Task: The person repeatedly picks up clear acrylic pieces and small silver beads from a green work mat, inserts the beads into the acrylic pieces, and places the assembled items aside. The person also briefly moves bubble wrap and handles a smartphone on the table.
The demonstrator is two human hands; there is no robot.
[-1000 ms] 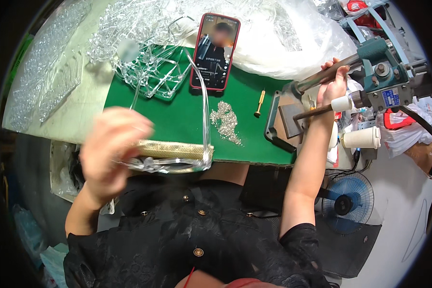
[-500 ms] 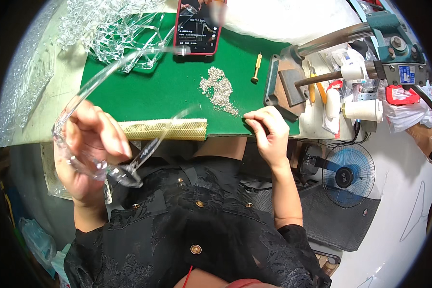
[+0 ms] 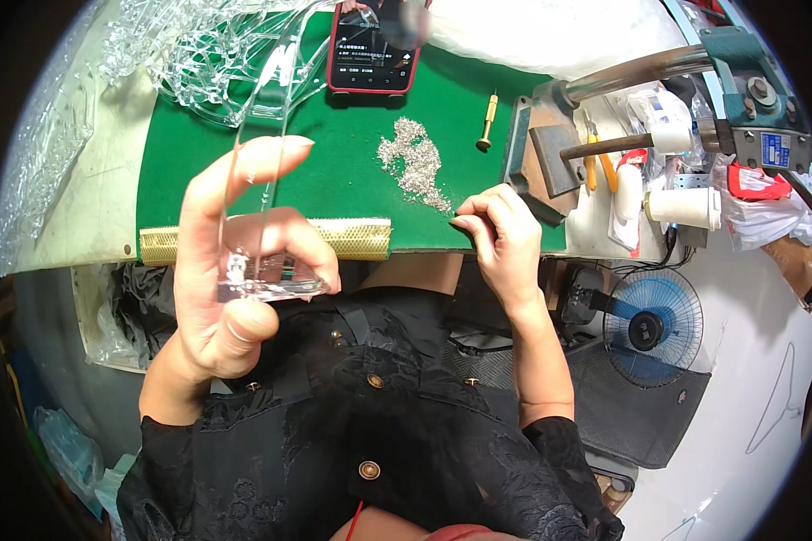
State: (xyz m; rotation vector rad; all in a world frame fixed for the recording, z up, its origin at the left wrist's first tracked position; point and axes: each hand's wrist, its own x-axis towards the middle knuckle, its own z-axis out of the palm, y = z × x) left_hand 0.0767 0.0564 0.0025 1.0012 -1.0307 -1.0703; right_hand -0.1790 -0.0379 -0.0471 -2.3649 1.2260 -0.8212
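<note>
A clear plastic eyeglass frame (image 3: 280,289) is held up over the table's near edge in my left hand (image 3: 212,307). Thumb and fingers close around its front, and one long temple arm points away from me. At the near end of a pile of tiny silvery metal pieces, probably screws (image 3: 415,162), rests my right hand (image 3: 501,230). Its thumb and forefinger are pinched together at the green mat (image 3: 334,171); whatever lies between the tips is too small to make out. Beyond the pile lies a small yellow-handled screwdriver (image 3: 488,123).
More clear frames (image 3: 235,72) lie heaped at the far left, beside a phone (image 3: 373,54) propped upright. A green hand press (image 3: 541,153) stands at the right. Gold mesh strip (image 3: 356,237) lines the near edge. Below right is a blue fan (image 3: 650,329).
My left hand has moved right and turned the eyeglass frame, so a temple arm now points away from me. My right hand stays pinched at the pile's edge, almost unmoved.
</note>
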